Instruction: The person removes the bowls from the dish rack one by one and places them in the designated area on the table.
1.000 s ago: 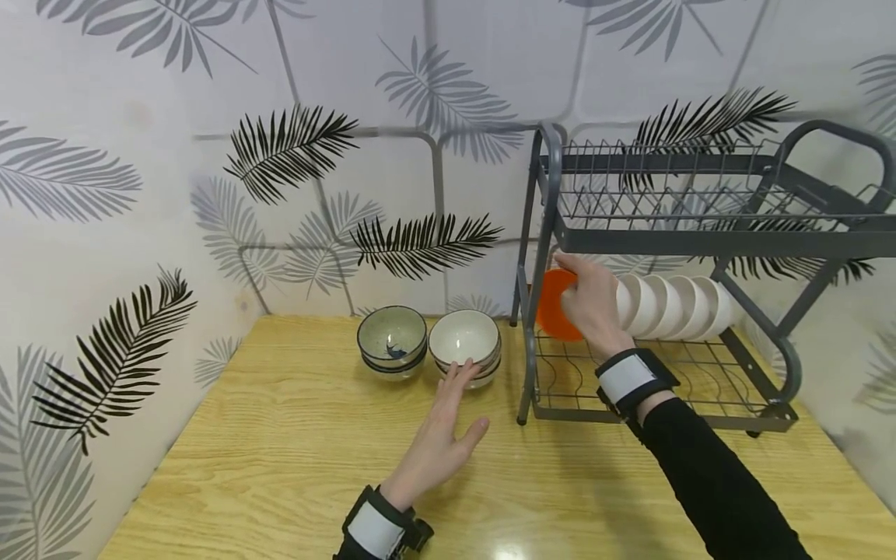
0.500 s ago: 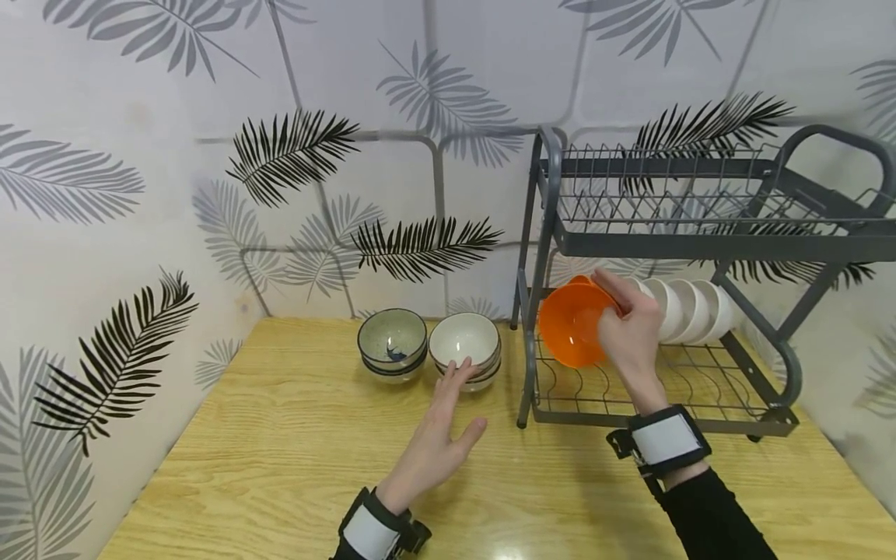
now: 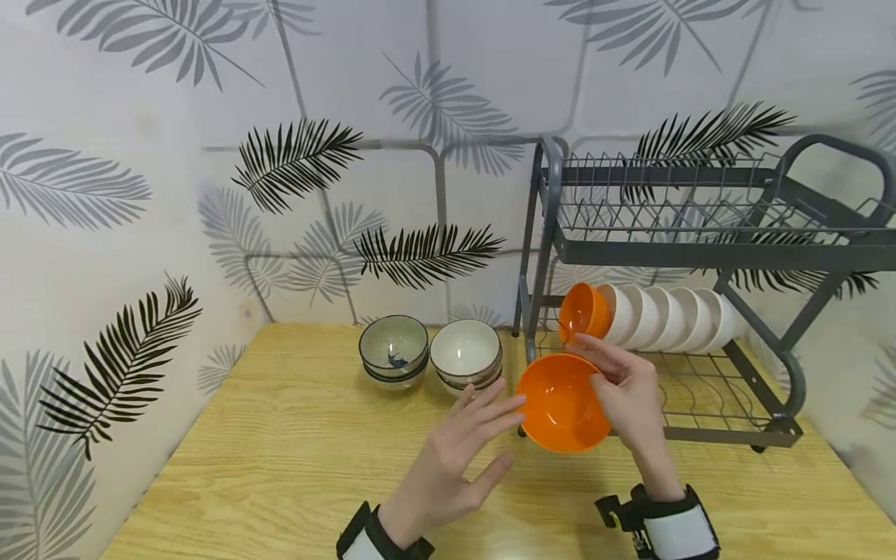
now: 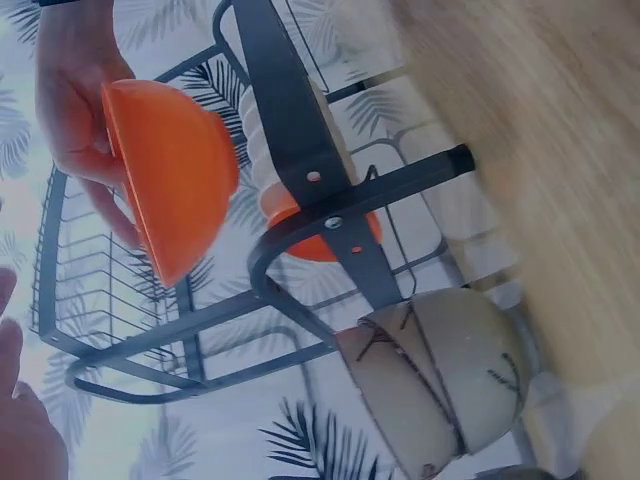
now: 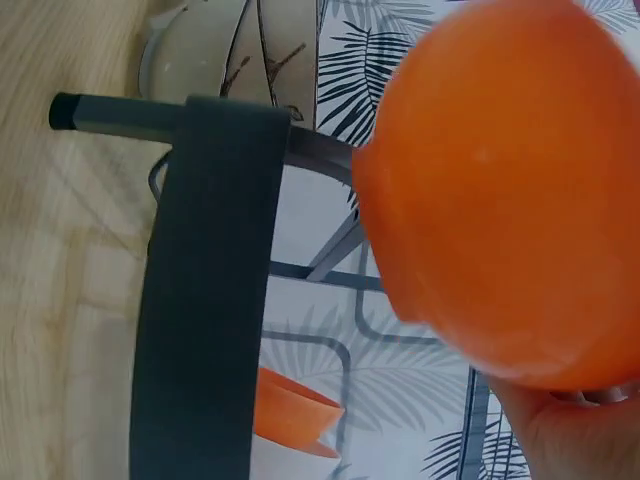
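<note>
My right hand [image 3: 630,393] pinches the right rim of an orange bowl [image 3: 563,404], held tilted in front of the rack with its inside toward the head camera. In the right wrist view the rounded outside of this orange bowl [image 5: 500,190] fills the right half. My left hand [image 3: 458,459] has its fingers extended, the fingertips right at the bowl's left edge. Another orange bowl [image 3: 579,311] stands on its side on the lower tier, leftmost in a row of white bowls [image 3: 661,319].
A dark grey two-tier dish rack [image 3: 679,253] stands on the right of the wooden table [image 3: 259,467]. Left of it are two bowl stacks, one with a greenish bowl [image 3: 393,342] on top, the other with a cream bowl [image 3: 465,348]. A leaf-patterned wall rises behind.
My right hand has drawn one orange bowl out of the lower tier, toward me and slightly left, exposing the other orange bowl. My left hand has moved right, from the cream stack to the bowl.
</note>
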`<state>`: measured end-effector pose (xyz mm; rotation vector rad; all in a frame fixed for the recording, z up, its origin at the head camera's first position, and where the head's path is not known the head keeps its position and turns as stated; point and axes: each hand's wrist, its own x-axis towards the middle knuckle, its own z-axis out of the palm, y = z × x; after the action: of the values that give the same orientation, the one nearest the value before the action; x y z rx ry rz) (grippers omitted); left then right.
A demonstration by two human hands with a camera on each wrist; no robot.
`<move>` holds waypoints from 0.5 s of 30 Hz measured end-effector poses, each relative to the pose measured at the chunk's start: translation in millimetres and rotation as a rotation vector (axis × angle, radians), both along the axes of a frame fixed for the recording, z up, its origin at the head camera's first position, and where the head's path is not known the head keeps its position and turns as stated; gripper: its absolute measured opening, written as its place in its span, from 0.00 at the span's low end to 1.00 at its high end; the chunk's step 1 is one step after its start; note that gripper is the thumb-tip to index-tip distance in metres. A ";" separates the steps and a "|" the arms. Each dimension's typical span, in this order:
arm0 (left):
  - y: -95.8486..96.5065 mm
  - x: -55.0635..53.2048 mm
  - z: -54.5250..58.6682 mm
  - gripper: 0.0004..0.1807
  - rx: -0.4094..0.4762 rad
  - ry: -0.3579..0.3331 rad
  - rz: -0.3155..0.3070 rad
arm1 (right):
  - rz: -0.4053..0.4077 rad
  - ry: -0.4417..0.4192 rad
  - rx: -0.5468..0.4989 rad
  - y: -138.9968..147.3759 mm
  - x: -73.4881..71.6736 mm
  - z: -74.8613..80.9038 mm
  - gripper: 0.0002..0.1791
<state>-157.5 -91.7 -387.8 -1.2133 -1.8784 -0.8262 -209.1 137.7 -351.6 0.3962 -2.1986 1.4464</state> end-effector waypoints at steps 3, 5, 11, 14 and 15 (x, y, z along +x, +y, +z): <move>3.2 4.6 2.5 0.25 -0.110 0.079 0.030 | 0.094 -0.051 0.054 -3.4 3.5 -6.9 0.28; 5.0 6.5 2.6 0.25 -0.183 0.109 0.050 | 0.150 -0.098 0.078 -5.7 5.3 -10.2 0.28; 8.0 9.7 1.0 0.19 -0.302 0.126 0.064 | 0.292 -0.233 0.059 -10.9 9.5 -16.1 0.30; 8.1 10.4 1.4 0.15 -0.323 0.135 0.061 | 0.353 -0.275 0.037 -14.2 9.3 -15.5 0.31; 8.0 10.5 1.8 0.14 -0.330 0.136 0.060 | 0.370 -0.290 0.030 -15.2 9.1 -14.9 0.31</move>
<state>-147.0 -83.7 -386.0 -1.3645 -1.9785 -0.3993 -200.0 122.5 -366.5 0.6703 -2.4734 1.7579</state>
